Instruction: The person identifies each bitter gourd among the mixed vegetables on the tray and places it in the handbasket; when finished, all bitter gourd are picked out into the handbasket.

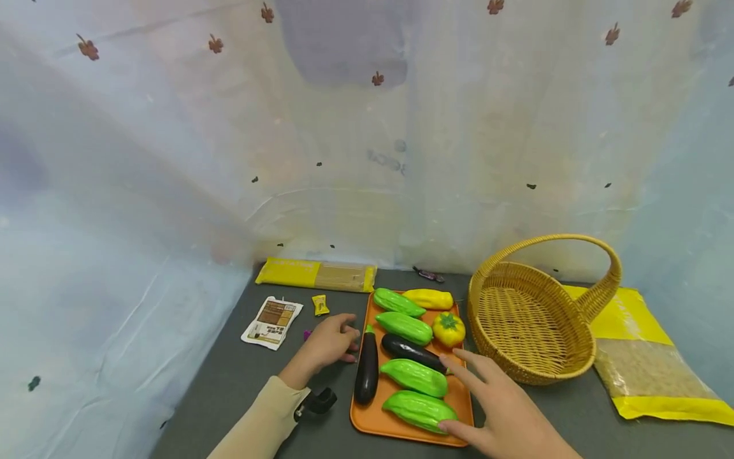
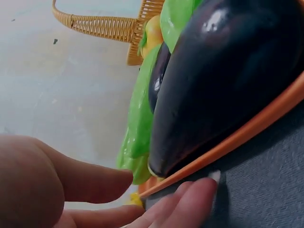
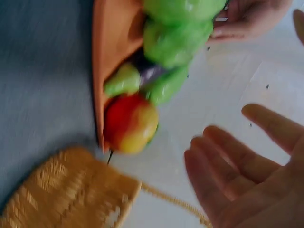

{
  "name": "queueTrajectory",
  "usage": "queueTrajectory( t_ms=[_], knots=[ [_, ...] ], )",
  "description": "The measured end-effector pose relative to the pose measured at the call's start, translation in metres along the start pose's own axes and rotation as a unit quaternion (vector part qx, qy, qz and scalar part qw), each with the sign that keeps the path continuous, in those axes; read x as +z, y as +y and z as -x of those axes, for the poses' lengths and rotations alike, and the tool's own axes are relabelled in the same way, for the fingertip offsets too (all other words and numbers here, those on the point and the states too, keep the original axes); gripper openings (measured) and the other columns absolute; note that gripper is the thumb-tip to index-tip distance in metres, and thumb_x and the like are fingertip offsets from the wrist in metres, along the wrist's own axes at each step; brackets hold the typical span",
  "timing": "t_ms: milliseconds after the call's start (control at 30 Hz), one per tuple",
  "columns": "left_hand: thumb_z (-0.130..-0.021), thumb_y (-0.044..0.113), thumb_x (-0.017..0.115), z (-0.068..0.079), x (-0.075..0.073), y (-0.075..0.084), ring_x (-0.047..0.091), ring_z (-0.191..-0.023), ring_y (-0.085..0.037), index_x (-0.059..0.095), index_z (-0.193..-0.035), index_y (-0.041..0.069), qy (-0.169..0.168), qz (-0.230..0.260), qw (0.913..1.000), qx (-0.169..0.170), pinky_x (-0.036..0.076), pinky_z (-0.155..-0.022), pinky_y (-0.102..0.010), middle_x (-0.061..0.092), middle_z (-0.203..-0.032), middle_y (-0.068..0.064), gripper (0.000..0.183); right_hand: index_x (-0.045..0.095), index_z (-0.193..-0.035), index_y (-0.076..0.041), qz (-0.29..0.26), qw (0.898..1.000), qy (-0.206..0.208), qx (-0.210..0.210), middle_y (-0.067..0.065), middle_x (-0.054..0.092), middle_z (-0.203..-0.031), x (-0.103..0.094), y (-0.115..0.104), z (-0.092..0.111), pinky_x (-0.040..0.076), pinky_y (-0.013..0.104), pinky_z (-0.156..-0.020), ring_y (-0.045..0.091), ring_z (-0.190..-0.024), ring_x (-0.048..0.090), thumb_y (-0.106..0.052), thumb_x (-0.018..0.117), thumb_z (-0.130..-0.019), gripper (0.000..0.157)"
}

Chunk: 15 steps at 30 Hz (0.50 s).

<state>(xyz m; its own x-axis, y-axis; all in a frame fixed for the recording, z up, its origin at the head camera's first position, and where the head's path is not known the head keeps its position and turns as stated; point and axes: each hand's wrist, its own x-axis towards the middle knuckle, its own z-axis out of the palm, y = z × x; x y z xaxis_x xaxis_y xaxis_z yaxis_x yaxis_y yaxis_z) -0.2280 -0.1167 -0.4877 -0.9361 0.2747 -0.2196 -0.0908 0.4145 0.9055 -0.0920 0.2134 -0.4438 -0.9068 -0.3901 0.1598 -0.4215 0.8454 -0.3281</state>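
Note:
An orange tray holds several bright green bitter melons, two dark eggplants, a long yellow pepper and a round yellow bell pepper with a green top. In the right wrist view the bell pepper shows a red side. My left hand is by the tray's left edge, near the upright-lying eggplant, its fingers loosely bent and holding nothing. Over the tray's lower right side, my right hand spreads its fingers, close to the nearest bitter melon. Whether it touches that melon is unclear.
Right of the tray stands a wicker basket with a tall handle, a yellow bag beside it. Behind lie a yellow noodle pack and a dark wrapped candy. A white sachet and yellow candy lie left.

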Motion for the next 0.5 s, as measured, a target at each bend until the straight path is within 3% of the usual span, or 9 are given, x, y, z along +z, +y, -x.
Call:
queueTrajectory(
  t_ms=[200, 367, 500],
  knots=[
    [-0.101, 0.009, 0.055, -0.004, 0.003, -0.008, 0.069, -0.087, -0.022, 0.047, -0.145, -0.004, -0.029, 0.051, 0.9982, -0.010, 0.066, -0.069, -0.035, 0.067, -0.110, -0.018, 0.047, 0.054, -0.142, -0.040, -0.034, 0.996, -0.074, -0.040, -0.013, 0.052, -0.129, 0.012, -0.013, -0.011, 0.051, 0.026, -0.070, 0.002, -0.103, 0.053, -0.071, 0.062, -0.085, 0.065],
    [-0.098, 0.008, 0.061, -0.005, 0.005, -0.012, 0.071, -0.089, -0.020, 0.053, -0.140, -0.006, -0.038, 0.063, 0.9972, -0.014, 0.066, -0.070, -0.035, 0.069, -0.107, -0.016, 0.045, 0.057, -0.136, -0.040, -0.059, 0.987, -0.147, -0.040, -0.013, 0.053, -0.120, 0.022, -0.017, -0.021, 0.048, 0.024, -0.066, -0.001, -0.094, 0.050, -0.069, 0.064, -0.085, 0.059],
    [-0.096, 0.006, 0.065, -0.005, 0.005, -0.013, 0.072, -0.085, -0.021, 0.055, -0.138, -0.004, -0.037, 0.052, 0.9978, -0.017, 0.066, -0.068, -0.035, 0.069, -0.102, -0.015, 0.045, 0.058, -0.133, -0.040, -0.048, 0.984, -0.165, -0.050, -0.014, 0.051, -0.113, 0.030, -0.021, -0.025, 0.043, 0.021, -0.062, -0.002, -0.087, 0.045, -0.065, 0.067, -0.085, 0.055]
  ],
)
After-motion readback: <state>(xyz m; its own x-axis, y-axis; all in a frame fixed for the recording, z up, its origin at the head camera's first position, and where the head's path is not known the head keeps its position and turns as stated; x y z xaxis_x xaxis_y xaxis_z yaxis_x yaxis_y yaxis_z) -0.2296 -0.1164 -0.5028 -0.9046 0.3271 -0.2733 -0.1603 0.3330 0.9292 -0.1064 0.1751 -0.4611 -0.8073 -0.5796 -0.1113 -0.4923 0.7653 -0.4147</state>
